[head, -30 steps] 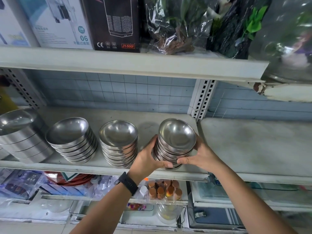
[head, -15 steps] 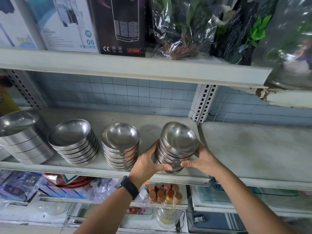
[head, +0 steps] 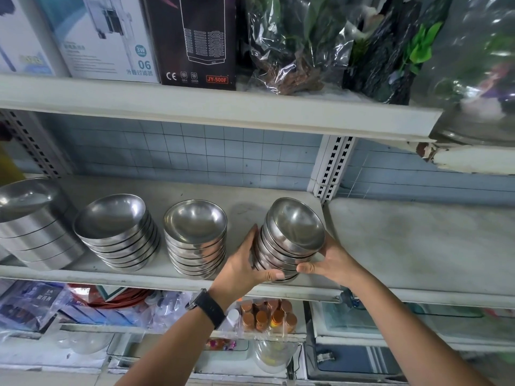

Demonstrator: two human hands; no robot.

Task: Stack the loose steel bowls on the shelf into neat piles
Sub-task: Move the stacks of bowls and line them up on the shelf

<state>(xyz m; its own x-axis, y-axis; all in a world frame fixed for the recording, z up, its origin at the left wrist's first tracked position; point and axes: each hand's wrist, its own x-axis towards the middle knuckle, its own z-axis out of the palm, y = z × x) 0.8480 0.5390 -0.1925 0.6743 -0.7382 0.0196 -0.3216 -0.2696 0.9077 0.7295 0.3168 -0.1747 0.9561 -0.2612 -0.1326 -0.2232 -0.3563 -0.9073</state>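
Observation:
A pile of several steel bowls (head: 295, 227) stands near the front edge of the grey shelf (head: 250, 201), leaning slightly to the left. My left hand (head: 245, 260) grips its left side, and my right hand (head: 328, 260) grips its right side; both thumbs meet across the lower bowls in front. To the left stand two more piles of steel bowls: a middle pile (head: 195, 235) and a wider, slanted pile (head: 117, 229). A stack of larger steel pans (head: 30, 221) sits at the far left.
The upper shelf (head: 217, 107) overhangs close above, loaded with boxes and bagged plants. A perforated upright post (head: 331, 165) stands behind the held pile. The shelf section to the right (head: 418, 240) is bare. Bottles and packets fill the shelves below.
Both hands stay on the right pile; the pile has shifted only slightly on the shelf. The other piles have not moved.

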